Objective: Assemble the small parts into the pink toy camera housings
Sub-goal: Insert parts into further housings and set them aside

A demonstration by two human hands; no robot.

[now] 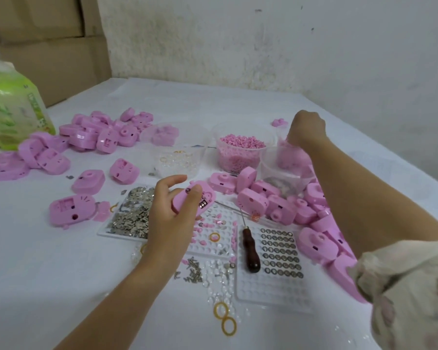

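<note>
A pink camera housing [209, 194] is clasped in the left grip [170, 210] over a white dimpled tray [220, 224] mid-counter [61, 274] — the right grip [306, 128], fingers curled downward, dips into a clear tub [268, 165] of pink parts farther back, though whether it pinches anything cannot be told.

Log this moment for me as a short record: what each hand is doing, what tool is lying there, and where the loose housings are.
left hand: grips a pink housing, thumb on top
right hand: reaches down into a clear tub of pink parts; grasp hidden
tool: wooden-handled awl, untouched, at the ring tray edge
loose housings: left pile at far left; right pile beside the right forearm
</note>
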